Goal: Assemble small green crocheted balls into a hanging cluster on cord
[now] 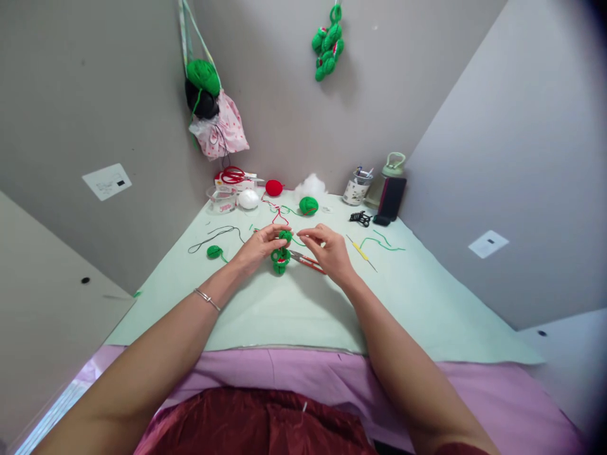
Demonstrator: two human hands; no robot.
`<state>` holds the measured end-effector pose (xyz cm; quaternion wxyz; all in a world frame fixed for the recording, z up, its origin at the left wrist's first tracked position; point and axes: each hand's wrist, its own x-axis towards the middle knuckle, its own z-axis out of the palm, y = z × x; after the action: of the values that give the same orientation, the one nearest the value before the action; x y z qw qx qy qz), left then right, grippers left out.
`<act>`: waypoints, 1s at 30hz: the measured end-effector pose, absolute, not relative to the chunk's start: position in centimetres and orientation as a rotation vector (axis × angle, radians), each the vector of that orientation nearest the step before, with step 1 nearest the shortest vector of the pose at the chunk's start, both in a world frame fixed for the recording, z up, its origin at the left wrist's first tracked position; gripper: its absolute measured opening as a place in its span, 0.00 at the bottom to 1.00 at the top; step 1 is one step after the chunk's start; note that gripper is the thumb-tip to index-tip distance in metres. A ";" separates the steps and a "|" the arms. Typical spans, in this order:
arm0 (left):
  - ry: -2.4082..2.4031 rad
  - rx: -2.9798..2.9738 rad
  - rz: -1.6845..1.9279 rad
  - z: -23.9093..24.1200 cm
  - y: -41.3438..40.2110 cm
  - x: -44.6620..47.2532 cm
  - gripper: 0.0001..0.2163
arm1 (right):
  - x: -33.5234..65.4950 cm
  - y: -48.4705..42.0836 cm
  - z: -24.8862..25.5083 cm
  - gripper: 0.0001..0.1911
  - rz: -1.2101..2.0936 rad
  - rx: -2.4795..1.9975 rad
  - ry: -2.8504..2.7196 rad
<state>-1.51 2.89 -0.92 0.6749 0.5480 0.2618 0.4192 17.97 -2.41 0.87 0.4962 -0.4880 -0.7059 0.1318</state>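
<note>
Both arms are bare along the whole length that can be seen. The left hand has a thin silver bangle around its wrist. The right hand is bare as well. Lower down, the person wears a dark red garment of shiny cloth with soft folds.

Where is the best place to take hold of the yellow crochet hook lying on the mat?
Take the crochet hook by its thicker yellow middle, coming from above: it lies flat on the mat, thin metal ends free. The right hand is nearest.
</note>
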 end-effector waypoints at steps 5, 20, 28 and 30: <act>0.604 1.217 0.940 -0.8 2.8 -1.5 0.20 | 17.8 -2.4 0.6 0.09 0.276 -1.211 -1.842; 0.613 1.270 0.988 -1.1 3.0 -1.2 0.17 | 17.3 -2.5 0.1 0.07 0.411 -1.272 -1.762; 0.607 1.193 1.020 -1.0 2.6 -1.0 0.19 | 16.8 -2.4 0.5 0.13 0.971 -1.166 -1.519; 0.596 1.187 1.023 -1.2 2.5 -0.9 0.19 | 16.6 -2.3 0.3 0.14 1.003 -1.119 -1.464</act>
<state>-0.86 2.50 -1.17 0.6687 0.5266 0.2644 0.4536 16.62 -2.28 0.28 0.4984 -0.4626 -0.6048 0.4145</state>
